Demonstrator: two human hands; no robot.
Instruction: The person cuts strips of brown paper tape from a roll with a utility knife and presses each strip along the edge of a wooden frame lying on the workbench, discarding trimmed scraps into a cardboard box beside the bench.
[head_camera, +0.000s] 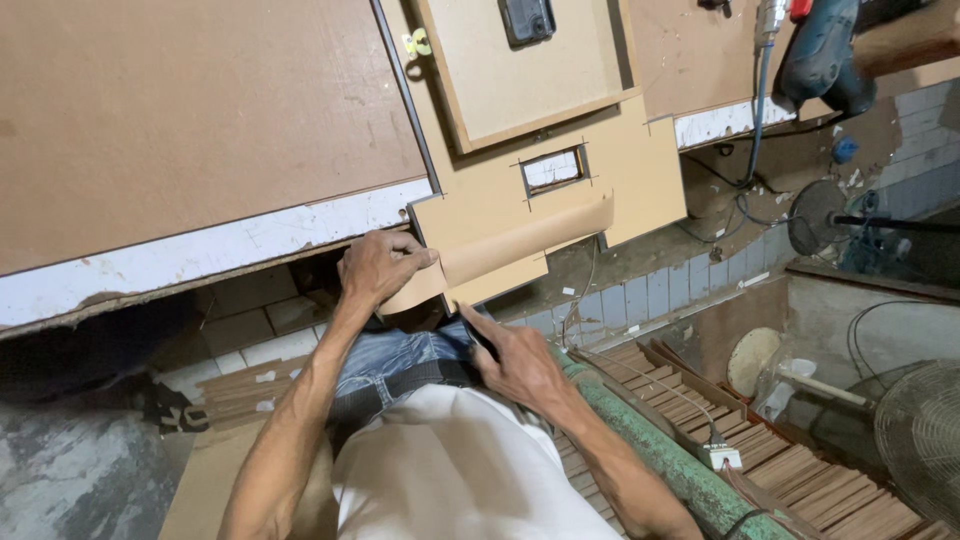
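Tan veneer strip (520, 245) — thin, papery, curling where it lifts — lies along the lower edge of a notched fibreboard panel (640, 160), and that is where the work sits, just above the person's lap. The left hand (380, 268) is clenched over the strip's near end, fingers wrapped around the loose curl at the panel's corner; the right hand (515, 362) is not gripping anything, its forefinger stretched out and pressing up at the panel's bottom edge just beside the strip. I would judge the strip light and limp, easy to crease or tear along its length, so it wants holding at the free end and guiding flat with a fingertip rather than pulling hard. The panel itself looks stiff, with a small rectangular cut-out (553, 170) above the strip and stepped corners whose edges could catch the veneer. Outward from there, a large brown board (200, 110) fills the left side with a white chipped edge, a blue power drill (825, 55) hangs at upper right with its cord (760, 110) trailing down, and stacked wooden slats (780, 470) crowd the right beside a green bar (660, 450) — open room is mostly to the left, over the bare floor (70, 470).
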